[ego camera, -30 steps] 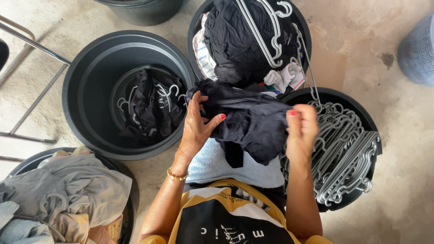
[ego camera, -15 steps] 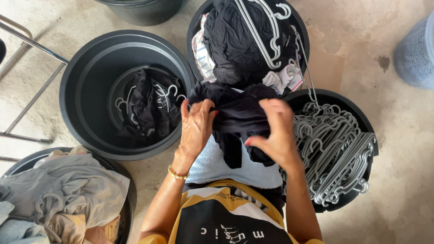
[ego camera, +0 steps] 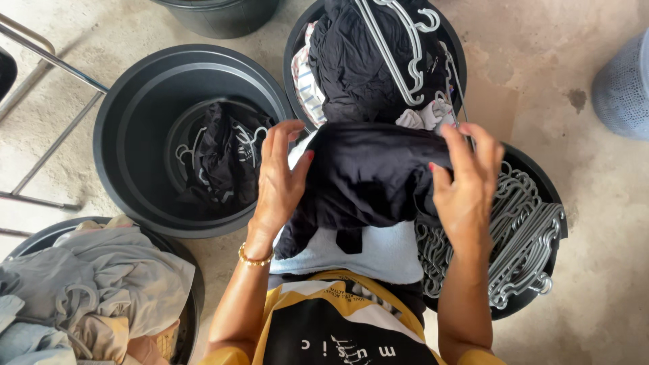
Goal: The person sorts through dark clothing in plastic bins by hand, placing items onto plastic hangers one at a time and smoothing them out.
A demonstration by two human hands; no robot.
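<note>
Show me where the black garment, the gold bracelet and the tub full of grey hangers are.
black garment (ego camera: pixel 372 176), head view, on the middle of the bunched cloth between the hands.
gold bracelet (ego camera: pixel 255 257), head view, on the chain at the left wrist.
tub of grey hangers (ego camera: pixel 524 230), head view, on the hanger pile.

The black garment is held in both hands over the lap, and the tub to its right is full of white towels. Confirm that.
Not towels. The head view shows the tub holding grey hangers. Both the left hand and right hand do hold the black garment.
</note>
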